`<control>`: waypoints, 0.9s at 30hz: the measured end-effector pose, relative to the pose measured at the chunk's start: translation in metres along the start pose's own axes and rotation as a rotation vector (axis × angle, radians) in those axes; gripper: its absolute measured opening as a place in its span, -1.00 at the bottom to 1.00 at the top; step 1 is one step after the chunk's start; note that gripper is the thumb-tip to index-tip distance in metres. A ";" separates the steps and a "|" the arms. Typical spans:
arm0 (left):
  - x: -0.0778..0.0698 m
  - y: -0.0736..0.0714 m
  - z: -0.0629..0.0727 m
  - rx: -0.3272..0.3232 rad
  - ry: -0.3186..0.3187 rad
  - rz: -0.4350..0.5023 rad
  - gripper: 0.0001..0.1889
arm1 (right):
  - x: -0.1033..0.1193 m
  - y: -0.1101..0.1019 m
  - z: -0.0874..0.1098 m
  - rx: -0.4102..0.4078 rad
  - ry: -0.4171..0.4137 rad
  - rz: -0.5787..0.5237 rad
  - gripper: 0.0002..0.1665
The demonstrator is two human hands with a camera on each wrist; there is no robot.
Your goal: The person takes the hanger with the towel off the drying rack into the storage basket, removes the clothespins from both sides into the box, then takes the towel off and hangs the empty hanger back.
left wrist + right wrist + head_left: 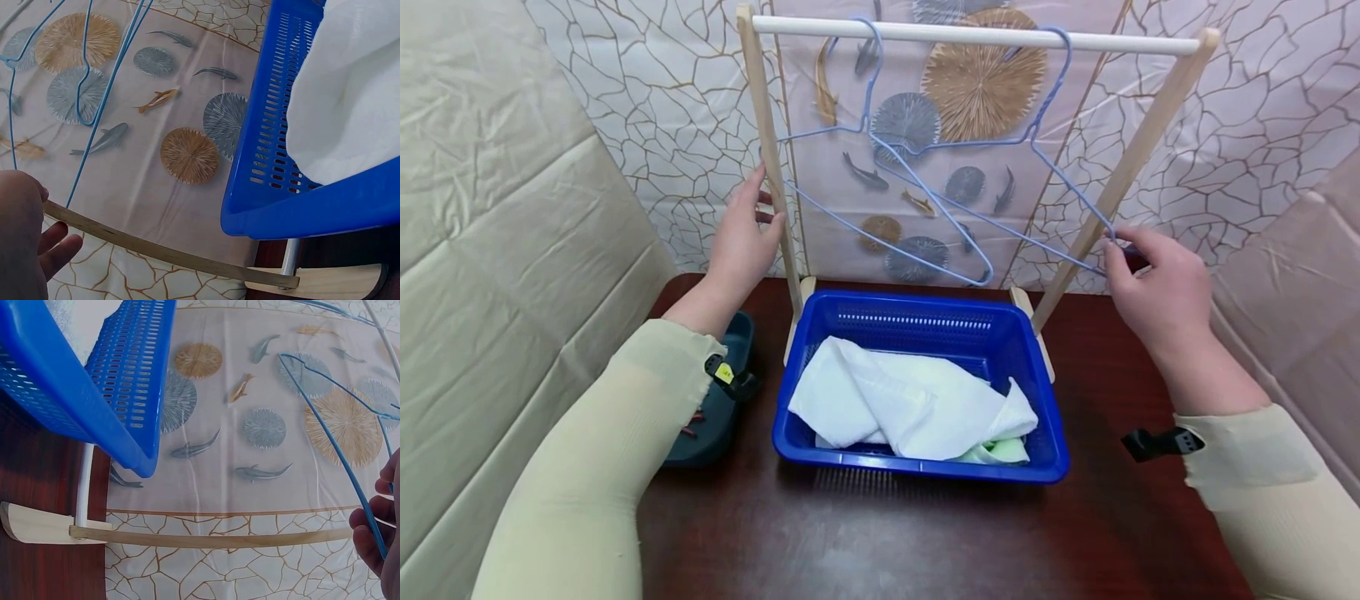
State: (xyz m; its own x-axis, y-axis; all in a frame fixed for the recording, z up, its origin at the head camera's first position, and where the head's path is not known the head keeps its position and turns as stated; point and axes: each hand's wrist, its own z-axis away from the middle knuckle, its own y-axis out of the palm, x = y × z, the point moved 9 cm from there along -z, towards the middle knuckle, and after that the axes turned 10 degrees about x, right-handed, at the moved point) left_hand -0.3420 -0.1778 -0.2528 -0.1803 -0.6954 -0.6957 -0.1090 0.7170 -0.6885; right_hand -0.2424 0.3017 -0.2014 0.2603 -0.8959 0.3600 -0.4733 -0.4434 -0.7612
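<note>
Two blue clothes hangers hang from the white rail (970,33) of a wooden rack. My right hand (1165,283) pinches the outer right end of the right hanger (1075,192), beside the rack's right post (1150,142); in the right wrist view the fingers (369,540) curl at its wire. My left hand (737,233) is at the left post (767,125), fingers loosely bent, close by the outer end of the left hanger (887,246). That end is hidden behind the post and hand. The hangers' inner ends overlap in the head view.
A blue plastic basket (917,468) stands between the rack's feet, holding a white cloth (895,400) and a pale green cloth (1000,451). Left of it, a dark teal tray (718,425) lies partly under my left arm. Patterned fabric hangs behind the rack.
</note>
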 end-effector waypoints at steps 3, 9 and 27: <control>0.000 0.003 0.004 0.015 0.003 0.013 -0.28 | -0.002 -0.004 0.004 -0.045 -0.012 -0.010 -0.64; -0.001 0.005 0.012 0.038 0.001 0.023 -0.29 | -0.005 -0.009 0.010 -0.090 -0.034 0.001 -0.64; -0.003 0.004 0.015 0.025 -0.003 0.023 -0.30 | -0.016 -0.016 0.016 -0.100 0.002 0.001 -0.66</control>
State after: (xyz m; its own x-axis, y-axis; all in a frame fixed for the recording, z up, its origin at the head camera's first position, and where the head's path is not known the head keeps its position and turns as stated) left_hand -0.3277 -0.1735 -0.2571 -0.1791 -0.6787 -0.7123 -0.0807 0.7317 -0.6768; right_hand -0.2254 0.3239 -0.2040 0.2584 -0.8962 0.3607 -0.5551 -0.4434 -0.7038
